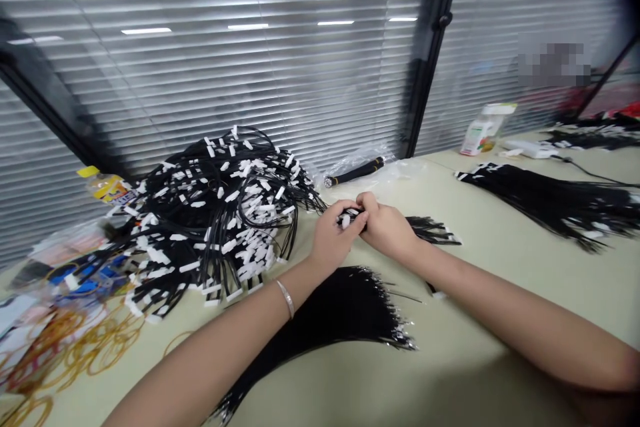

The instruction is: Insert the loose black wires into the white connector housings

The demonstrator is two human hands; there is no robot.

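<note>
My left hand [334,233] and my right hand [385,223] meet at the middle of the table, both closed on a bundle of black cables [433,230] with white ends. The bundle's far part sticks out to the right behind my right wrist. White pieces show between my fingers; the exact grip is partly hidden. Left of my hands rises a large tangled heap of black cables [215,203] with white connectors. Below my hands a flat fan of black wires [335,307] with shiny tips lies partly under my left forearm.
Yellow rubber bands [115,340] lie at the lower left, near a yellow-capped bottle [107,185]. A black wrapped cable roll [355,172] rests by clear plastic at the window. To the right are another black wire bundle [540,200] and a carton-like bottle [477,133].
</note>
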